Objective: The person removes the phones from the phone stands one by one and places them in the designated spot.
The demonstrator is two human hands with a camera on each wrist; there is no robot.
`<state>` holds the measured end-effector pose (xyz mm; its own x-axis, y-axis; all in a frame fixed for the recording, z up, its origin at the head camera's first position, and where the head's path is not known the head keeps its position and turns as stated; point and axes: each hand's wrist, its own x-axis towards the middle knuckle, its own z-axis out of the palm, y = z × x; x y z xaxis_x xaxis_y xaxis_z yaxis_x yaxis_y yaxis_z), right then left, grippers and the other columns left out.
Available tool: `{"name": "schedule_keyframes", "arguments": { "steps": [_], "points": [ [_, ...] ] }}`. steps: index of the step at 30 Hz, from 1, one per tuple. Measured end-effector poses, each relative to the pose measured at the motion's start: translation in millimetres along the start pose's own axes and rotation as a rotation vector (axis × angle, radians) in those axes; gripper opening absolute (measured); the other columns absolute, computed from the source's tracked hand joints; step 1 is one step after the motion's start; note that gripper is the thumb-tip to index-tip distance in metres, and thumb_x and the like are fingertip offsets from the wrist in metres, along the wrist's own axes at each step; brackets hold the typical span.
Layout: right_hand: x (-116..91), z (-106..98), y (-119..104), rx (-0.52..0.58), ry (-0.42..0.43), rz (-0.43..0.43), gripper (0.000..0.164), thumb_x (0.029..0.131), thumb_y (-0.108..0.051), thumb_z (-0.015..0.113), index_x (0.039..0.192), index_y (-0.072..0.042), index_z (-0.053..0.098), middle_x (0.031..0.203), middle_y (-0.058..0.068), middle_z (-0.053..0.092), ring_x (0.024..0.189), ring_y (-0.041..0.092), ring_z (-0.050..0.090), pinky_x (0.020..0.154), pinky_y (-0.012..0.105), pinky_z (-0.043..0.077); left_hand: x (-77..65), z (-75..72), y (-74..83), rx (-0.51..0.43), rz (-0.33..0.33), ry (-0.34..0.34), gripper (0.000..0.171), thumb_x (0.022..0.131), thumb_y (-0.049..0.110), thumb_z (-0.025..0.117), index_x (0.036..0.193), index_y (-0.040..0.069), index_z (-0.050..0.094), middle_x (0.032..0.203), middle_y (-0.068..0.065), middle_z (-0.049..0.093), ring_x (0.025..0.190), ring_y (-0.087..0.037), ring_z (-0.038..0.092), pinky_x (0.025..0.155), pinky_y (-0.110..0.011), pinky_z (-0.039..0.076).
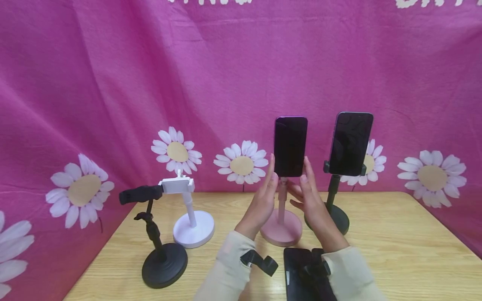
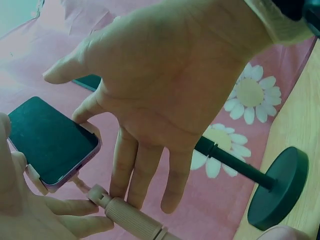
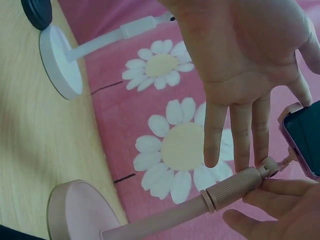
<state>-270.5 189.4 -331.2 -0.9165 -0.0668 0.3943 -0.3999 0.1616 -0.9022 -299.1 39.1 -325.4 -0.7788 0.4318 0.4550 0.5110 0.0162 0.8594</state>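
A phone [image 1: 290,146] with a dark screen and purplish edge stands upright in the clamp of a pink phone stand [image 1: 281,230]. My left hand [image 1: 261,202] is at its lower left side, my right hand [image 1: 315,207] at its lower right. In the left wrist view, the right hand's index finger touches the side of the clamp. Its thumb points away, and the other fingers extend straight by the stand's neck. The right wrist view shows the left hand [image 3: 245,65] with its index finger at the clamp's other side and the remaining fingers straight near the ribbed neck.
To the right, a black stand [image 1: 339,219] holds another phone [image 1: 352,143]. A white stand [image 1: 193,230] and another black stand [image 1: 165,265] are on the left. Dark phones [image 1: 295,267] lie on the wooden table [image 1: 399,251] below my wrists. A pink flowered cloth [image 1: 241,75] hangs behind.
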Motion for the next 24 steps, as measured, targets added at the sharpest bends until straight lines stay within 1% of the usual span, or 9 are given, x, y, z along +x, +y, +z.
{"name": "schedule_keyframes", "arguments": {
  "steps": [1, 3, 7, 10, 13, 16, 18, 20, 24],
  "points": [
    [0.3, 2.0, 0.2, -0.008, -0.005, 0.001, 0.052, 0.103, -0.047, 0.021, 0.147, -0.054, -0.006, 0.16, -0.013, 0.0, 0.136, 0.038, 0.037, 0.1, 0.068, 0.029, -0.9, -2.4, -0.5, 0.006, -0.004, 0.006, 0.051, 0.105, 0.043, 0.023, 0.15, 0.049, -0.001, 0.156, 0.026, 0.005, 0.145, -0.009, 0.012, 0.112, -0.06, 0.012],
    [0.5, 6.3, 0.2, -0.014, -0.013, -0.004, 0.052, 0.103, -0.047, 0.022, 0.147, -0.054, -0.005, 0.16, -0.014, -0.002, 0.136, 0.038, 0.037, 0.1, 0.068, 0.03, -2.8, -7.7, -1.4, 0.019, -0.005, 0.015, 0.052, 0.105, 0.04, 0.024, 0.151, 0.047, -0.001, 0.157, 0.024, 0.006, 0.145, -0.01, 0.013, 0.112, -0.06, 0.013],
    [0.1, 15.9, 0.2, -0.028, -0.033, -0.024, 0.051, 0.104, -0.044, 0.023, 0.146, -0.056, -0.003, 0.16, -0.01, 0.0, 0.135, 0.04, 0.036, 0.098, 0.069, 0.032, -9.3, -19.4, 2.7, 0.047, -0.037, 0.02, 0.054, 0.106, 0.034, 0.025, 0.152, 0.043, -0.001, 0.158, 0.018, 0.008, 0.145, -0.013, 0.013, 0.111, -0.062, 0.012],
    [-0.6, 23.1, 0.0, -0.041, -0.041, -0.037, 0.051, 0.104, -0.044, 0.024, 0.147, -0.055, -0.002, 0.161, -0.006, 0.003, 0.135, 0.04, 0.037, 0.096, 0.069, 0.034, -18.2, -27.2, 17.5, 0.062, -0.054, 0.023, 0.055, 0.106, 0.03, 0.025, 0.154, 0.035, 0.0, 0.16, 0.011, 0.009, 0.145, -0.019, 0.016, 0.11, -0.063, 0.015],
    [-1.7, 29.4, -0.7, -0.06, -0.04, -0.039, 0.052, 0.104, -0.046, 0.026, 0.147, -0.054, -0.002, 0.161, -0.007, 0.003, 0.134, 0.039, 0.039, 0.095, 0.067, 0.037, -27.6, -32.5, 31.5, 0.064, -0.056, 0.031, 0.056, 0.106, 0.027, 0.027, 0.155, 0.029, 0.001, 0.161, 0.005, 0.009, 0.145, -0.023, 0.017, 0.11, -0.063, 0.017],
    [-3.5, 33.9, -1.7, -0.072, -0.041, -0.035, 0.053, 0.103, -0.047, 0.027, 0.147, -0.054, -0.002, 0.161, -0.004, 0.011, 0.133, 0.037, 0.041, 0.095, 0.065, 0.039, -29.4, -35.6, 18.8, 0.077, -0.05, 0.057, 0.056, 0.106, 0.032, 0.029, 0.154, 0.04, 0.002, 0.159, 0.013, 0.011, 0.145, -0.02, 0.017, 0.109, -0.064, 0.017],
    [-4.5, 36.0, -2.1, -0.072, -0.042, -0.04, 0.053, 0.103, -0.045, 0.028, 0.147, -0.054, 0.0, 0.158, 0.001, 0.021, 0.132, 0.037, 0.042, 0.095, 0.065, 0.039, -28.9, -37.2, 7.0, 0.091, -0.046, 0.075, 0.055, 0.105, 0.036, 0.03, 0.152, 0.047, 0.002, 0.158, 0.018, 0.012, 0.145, -0.018, 0.018, 0.109, -0.065, 0.017],
    [-5.1, 37.9, -2.5, -0.075, -0.042, -0.043, 0.053, 0.103, -0.044, 0.029, 0.147, -0.054, 0.001, 0.157, 0.004, 0.025, 0.132, 0.038, 0.042, 0.095, 0.064, 0.04, -28.0, -38.8, -4.2, 0.114, -0.046, 0.093, 0.054, 0.104, 0.04, 0.031, 0.148, 0.054, 0.002, 0.156, 0.023, 0.014, 0.144, -0.016, 0.02, 0.108, -0.066, 0.018],
    [-5.4, 42.3, -2.5, -0.102, -0.031, -0.056, 0.055, 0.103, -0.044, 0.031, 0.147, -0.053, 0.001, 0.158, 0.002, 0.019, 0.131, 0.038, 0.044, 0.093, 0.061, 0.044, -31.0, -41.6, -3.9, 0.15, -0.024, 0.114, 0.056, 0.104, 0.04, 0.033, 0.149, 0.053, 0.003, 0.156, 0.02, 0.018, 0.142, -0.018, 0.026, 0.107, -0.065, 0.022]
  ]
}}
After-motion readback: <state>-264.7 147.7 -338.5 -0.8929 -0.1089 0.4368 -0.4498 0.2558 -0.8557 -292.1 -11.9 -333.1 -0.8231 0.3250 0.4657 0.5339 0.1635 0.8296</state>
